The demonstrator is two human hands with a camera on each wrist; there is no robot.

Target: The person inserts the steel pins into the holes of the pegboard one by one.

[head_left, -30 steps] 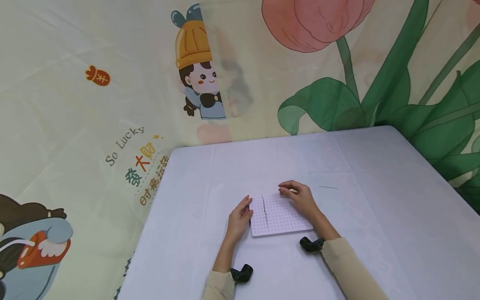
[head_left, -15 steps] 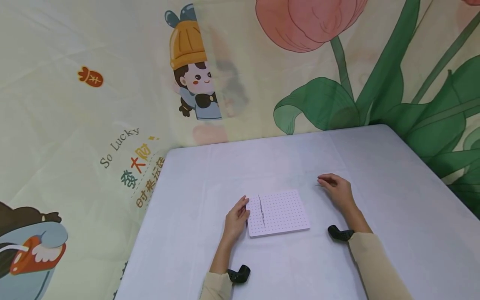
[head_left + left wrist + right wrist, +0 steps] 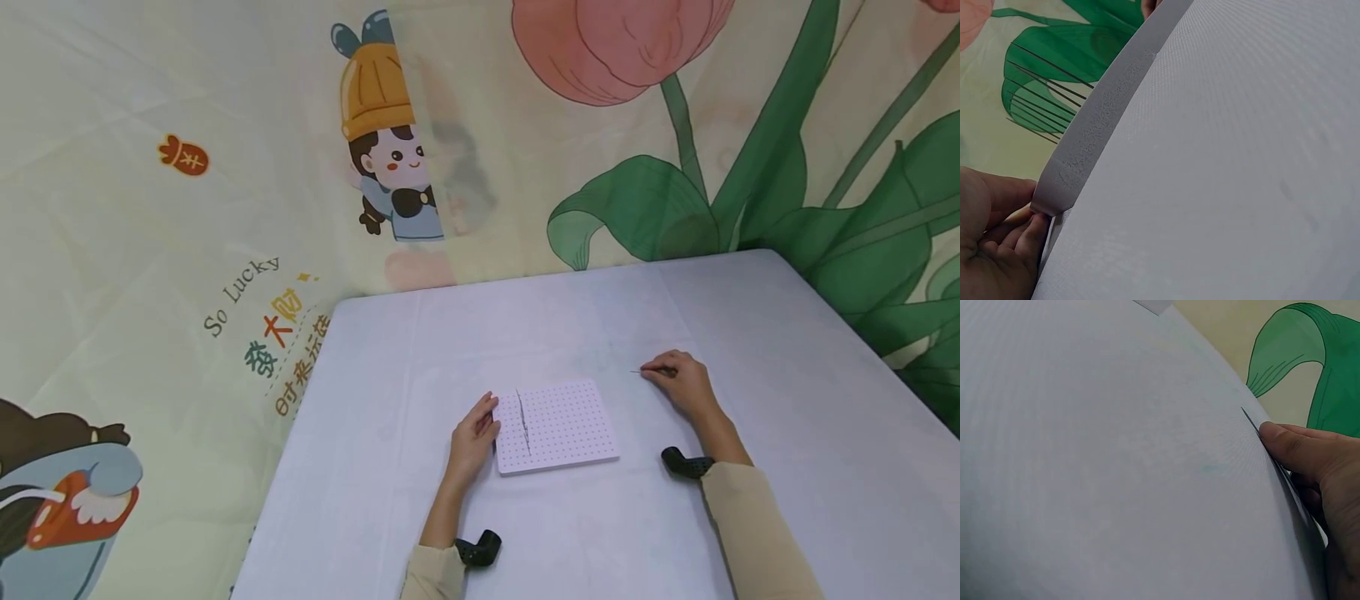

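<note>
A flat white board with a grid of small dots lies on the white table. Several thin dark needle-like rods stand upright near its left side, in a row. My left hand grips the board's left edge; in the left wrist view its fingers sit above and below the corner. To the right of the board and a little behind it, my right hand pinches one thin dark rod between thumb and fingers. Its pointed tip sticks out leftward, low over the tabletop. The curled fingers hide much of the rod.
The table is covered with a white cloth, and a printed curtain hangs behind its back edge. Black wrist cameras are strapped to both forearms, near beige sleeves.
My right hand has left the board's back edge, moved right to the rod lying on the table, and now pinches it. The left hand stays at the board's left edge.
</note>
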